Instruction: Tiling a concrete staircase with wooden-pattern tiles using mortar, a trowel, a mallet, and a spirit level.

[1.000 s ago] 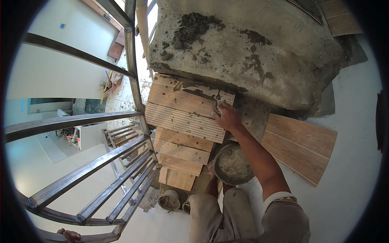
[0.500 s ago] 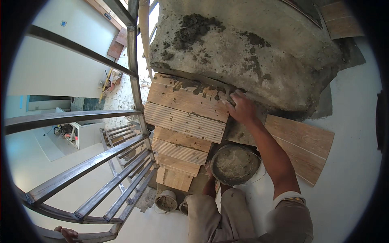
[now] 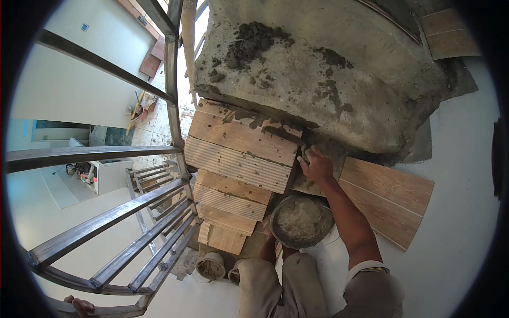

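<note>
Trowel [image 3: 286,135], long axis pointing up-left over wood-look tile [image 3: 238,135]; my right fingers [image 3: 313,154] clamp it, left fingers [image 3: 80,305] a railing [image 3: 79,158]; white wall [image 3: 74,95] beyond.

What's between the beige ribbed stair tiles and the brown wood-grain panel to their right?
In the head view: rough grey cement, with the right hand over it; nearer the person, a round dark bucket of grey mortar.

The light is strongest to the upper left of the right fingers [image 3: 315,155], where the floor [image 3: 160,121] looks almost white. To their left the metal railing [image 3: 106,221] shines; above them the concrete [image 3: 294,74] is dimmer. Straight edges bend toward a black rim. Below the fingers, the sleeve [image 3: 380,291] seems partly blurred.
</note>
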A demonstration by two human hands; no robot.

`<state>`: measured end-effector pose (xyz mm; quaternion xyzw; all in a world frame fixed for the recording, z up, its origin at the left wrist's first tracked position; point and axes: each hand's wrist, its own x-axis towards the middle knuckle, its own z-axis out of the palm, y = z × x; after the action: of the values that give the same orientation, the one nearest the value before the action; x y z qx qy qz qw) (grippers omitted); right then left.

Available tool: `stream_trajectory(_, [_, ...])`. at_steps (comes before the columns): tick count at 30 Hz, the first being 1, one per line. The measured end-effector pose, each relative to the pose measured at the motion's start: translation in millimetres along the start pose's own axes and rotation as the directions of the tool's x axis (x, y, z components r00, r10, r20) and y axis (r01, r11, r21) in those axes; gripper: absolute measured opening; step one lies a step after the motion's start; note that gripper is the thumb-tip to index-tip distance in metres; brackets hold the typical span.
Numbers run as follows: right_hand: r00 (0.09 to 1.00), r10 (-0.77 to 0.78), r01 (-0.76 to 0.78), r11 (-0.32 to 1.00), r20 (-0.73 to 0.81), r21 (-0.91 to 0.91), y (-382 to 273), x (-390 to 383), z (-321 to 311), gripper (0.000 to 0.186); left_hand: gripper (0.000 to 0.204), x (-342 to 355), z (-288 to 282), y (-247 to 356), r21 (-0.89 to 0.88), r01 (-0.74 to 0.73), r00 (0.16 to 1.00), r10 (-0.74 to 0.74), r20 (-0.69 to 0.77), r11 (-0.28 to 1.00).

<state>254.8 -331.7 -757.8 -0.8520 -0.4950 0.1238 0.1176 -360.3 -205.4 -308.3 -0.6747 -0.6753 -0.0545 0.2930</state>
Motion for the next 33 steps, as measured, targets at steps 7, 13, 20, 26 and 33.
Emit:
stream_trajectory(7, [1.0, 0.027, -0.026, 0.996, 0.007, -0.087, 3.1, 30.7, -11.3, 0.045, 0.022, 0.4, -0.4, 9.1, -0.191, 0.044, 0.998, -0.034, 0.058, 0.981])
stream_trajectory(13, [0.994, 0.013, -0.013, 1.0, -0.107, 0.0, 4.6, 17.0, -44.8, 0.037, 0.022, 1.4, 1.3, -0.7, -0.154, 0.037, 0.999, -0.034, 0.022, 0.987])
stream_trajectory(20, [0.943, -0.159, 0.142, 0.987, -0.293, -0.076, -24.6, 11.1, -58.1, 0.032, 0.023, -10.8, 8.0, -9.8, -0.151, 0.097, 0.995, -0.096, 0.016, 0.984])
stream_trajectory(26, [0.937, -0.228, 0.24, 0.971, -0.264, 0.015, -89.5, 55.3, 2.7, 0.033, 0.025, -11.6, 3.1, -1.9, -0.358, 0.184, 0.981, -0.193, 0.009, 0.916])
stream_trajectory(33, [0.996, -0.074, 0.068, 0.99, 0.044, 0.126, -158.2, 131.2, 26.0, 0.044, 0.029, -6.0, 3.6, 11.7, -0.595, 0.235, 0.964, -0.265, 0.039, 0.768])
